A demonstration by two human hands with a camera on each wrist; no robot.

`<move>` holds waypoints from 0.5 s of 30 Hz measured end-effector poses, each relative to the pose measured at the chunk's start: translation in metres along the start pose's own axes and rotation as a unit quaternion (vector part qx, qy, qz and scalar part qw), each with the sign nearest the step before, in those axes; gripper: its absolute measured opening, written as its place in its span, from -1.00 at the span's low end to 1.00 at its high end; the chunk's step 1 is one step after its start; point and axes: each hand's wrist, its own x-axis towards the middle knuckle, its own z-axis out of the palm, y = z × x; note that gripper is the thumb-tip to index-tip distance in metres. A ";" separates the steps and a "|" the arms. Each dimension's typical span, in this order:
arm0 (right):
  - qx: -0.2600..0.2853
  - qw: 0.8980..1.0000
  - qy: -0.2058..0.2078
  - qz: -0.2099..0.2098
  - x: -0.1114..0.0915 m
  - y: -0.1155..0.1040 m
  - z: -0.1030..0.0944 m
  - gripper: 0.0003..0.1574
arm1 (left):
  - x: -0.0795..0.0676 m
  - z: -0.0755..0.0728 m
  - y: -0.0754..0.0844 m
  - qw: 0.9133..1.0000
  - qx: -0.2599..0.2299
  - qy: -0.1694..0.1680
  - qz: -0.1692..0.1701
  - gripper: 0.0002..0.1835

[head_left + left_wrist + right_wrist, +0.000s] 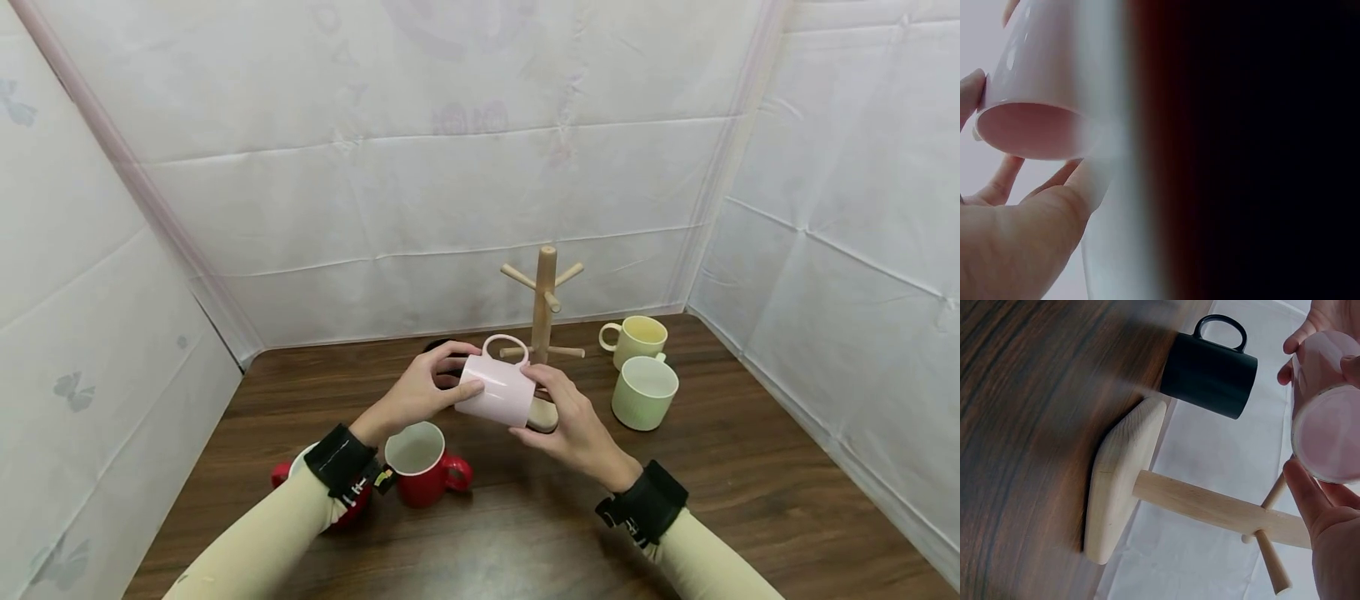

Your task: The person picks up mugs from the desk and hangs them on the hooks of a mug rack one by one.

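A pink mug (495, 390) is held tilted on its side above the table, its handle (506, 340) pointing up. My left hand (422, 392) grips the mouth end, thumb across the front and fingers behind. At the base end, my right hand (573, 425) holds it with fingers near the handle and thumb underneath. The left wrist view shows the mug's open mouth (1035, 130) between the fingers; a blurred pale shape and darkness cover the rest. Just behind the mug stands a wooden mug tree (544, 308) with bare pegs, its base partly hidden by the right hand.
A black mug (1210, 375) stands beside the tree's base, mostly hidden behind my left hand in the head view. Two red mugs, one of them this red mug (423, 483), are under my left forearm. Right of the tree are a yellow mug (641, 337) and a green mug (643, 400).
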 end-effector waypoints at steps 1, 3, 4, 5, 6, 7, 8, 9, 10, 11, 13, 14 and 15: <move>0.001 1.000 -0.003 0.003 0.000 0.000 0.000 -0.01 | 0.000 0.000 -0.001 1.000 -0.005 -0.006 -0.006 -0.51; 0.003 1.000 -0.009 0.009 -0.001 0.001 0.000 -0.01 | 0.001 -0.001 -0.003 1.000 -0.011 -0.018 -0.018 -0.50; 0.003 1.000 -0.011 0.011 -0.002 0.002 0.001 -0.01 | 0.001 -0.001 -0.004 0.999 -0.013 -0.024 -0.024 -0.50; 0.003 1.000 -0.013 0.014 -0.002 0.002 0.001 -0.01 | 0.001 -0.001 -0.004 0.999 -0.010 -0.030 -0.027 -0.50; 0.003 1.000 -0.014 0.015 -0.003 0.003 0.002 -0.01 | 0.001 -0.001 -0.004 0.999 -0.010 -0.035 -0.030 -0.50; 0.003 1.000 -0.016 0.017 -0.003 0.003 0.003 0.00 | 0.001 -0.002 -0.003 0.999 -0.008 -0.041 -0.034 -0.49; 0.004 1.000 -0.016 0.018 -0.003 0.004 0.003 0.00 | 0.000 -0.002 0.001 0.998 -0.002 -0.048 -0.038 -0.49; 0.004 1.000 -0.017 0.019 -0.004 0.004 0.004 0.01 | -0.001 -0.003 0.006 0.998 0.005 -0.054 -0.041 -0.49; 0.004 1.000 -0.018 0.020 -0.004 0.005 0.004 0.01 | -0.001 -0.003 0.011 0.997 0.011 -0.060 -0.044 -0.48; 0.004 1.000 -0.020 0.022 -0.004 0.006 0.004 0.01 | -0.002 -0.003 0.015 0.997 0.015 -0.064 -0.047 -0.49; 0.005 0.999 -0.023 0.024 -0.004 0.007 0.005 0.01 | -0.004 -0.003 0.022 0.996 0.019 -0.071 -0.053 -0.50; 0.006 0.999 -0.024 0.024 -0.005 0.007 0.006 0.00 | -0.004 -0.003 0.026 0.995 0.024 -0.074 -0.056 -0.50; 0.005 0.999 -0.025 0.024 -0.005 0.008 0.007 0.00 | -0.005 -0.003 0.026 0.995 0.027 -0.076 -0.059 -0.51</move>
